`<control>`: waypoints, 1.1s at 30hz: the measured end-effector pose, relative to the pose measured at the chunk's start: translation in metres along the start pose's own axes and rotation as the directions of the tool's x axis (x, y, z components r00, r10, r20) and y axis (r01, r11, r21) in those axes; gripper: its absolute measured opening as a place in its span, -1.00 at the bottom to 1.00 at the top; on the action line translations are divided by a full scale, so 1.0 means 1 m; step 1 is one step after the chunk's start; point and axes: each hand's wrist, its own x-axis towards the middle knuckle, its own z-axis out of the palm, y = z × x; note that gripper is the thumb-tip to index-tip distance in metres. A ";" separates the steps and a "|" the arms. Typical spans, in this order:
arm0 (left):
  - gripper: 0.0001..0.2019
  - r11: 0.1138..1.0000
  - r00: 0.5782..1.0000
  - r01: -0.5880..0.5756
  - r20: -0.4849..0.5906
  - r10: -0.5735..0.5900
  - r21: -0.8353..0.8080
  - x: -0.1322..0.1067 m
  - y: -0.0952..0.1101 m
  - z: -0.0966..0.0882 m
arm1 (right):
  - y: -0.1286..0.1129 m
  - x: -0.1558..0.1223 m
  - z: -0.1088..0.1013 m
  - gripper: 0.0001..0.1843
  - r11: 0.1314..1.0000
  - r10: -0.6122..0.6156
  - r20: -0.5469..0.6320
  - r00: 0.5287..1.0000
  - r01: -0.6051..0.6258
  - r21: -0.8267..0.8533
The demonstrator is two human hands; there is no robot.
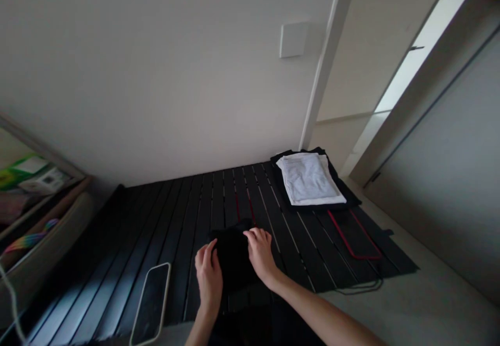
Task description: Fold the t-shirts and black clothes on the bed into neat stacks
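A small folded black cloth (234, 257) lies on the dark slatted table (187, 262) close in front of me. Its exact kind is hard to make out in the dim light. My left hand (209, 270) pinches the cloth's left side near the far corner, thumb and fingers closed on it. On the opposite side, my right hand (260, 252) grips the far right corner with bent fingers. The cloth's near edge fades into the dark at the bottom of the view.
A phone with a pale case (151, 304) lies left of my hands. At the back right, folded white cloth (308, 176) rests on folded black cloth (347, 195). A red-edged mesh pouch (357, 236) lies nearer. Filled bins (74, 210) stand left; a wall (175, 85) rises behind.
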 end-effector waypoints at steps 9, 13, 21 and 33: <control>-0.49 0.900 0.946 0.207 0.157 -0.284 0.384 -0.006 0.007 0.008 | -0.001 0.005 0.000 -0.48 0.971 0.173 -0.002 0.985 -0.171 -0.170; -0.42 0.953 0.933 0.256 0.216 -0.287 0.161 -0.004 0.014 0.013 | -0.004 -0.006 0.003 -0.44 0.995 0.082 0.114 0.990 -0.076 -0.057; -0.53 0.970 0.973 0.126 0.215 -0.081 -0.210 0.034 0.103 0.041 | 0.030 0.038 -0.081 -0.35 0.995 -0.041 0.015 0.999 0.043 -0.092; -0.25 0.880 0.839 0.335 0.532 -0.116 -0.336 0.120 0.216 0.187 | 0.172 0.140 -0.192 -0.39 0.771 0.298 -0.292 0.909 -0.409 -0.488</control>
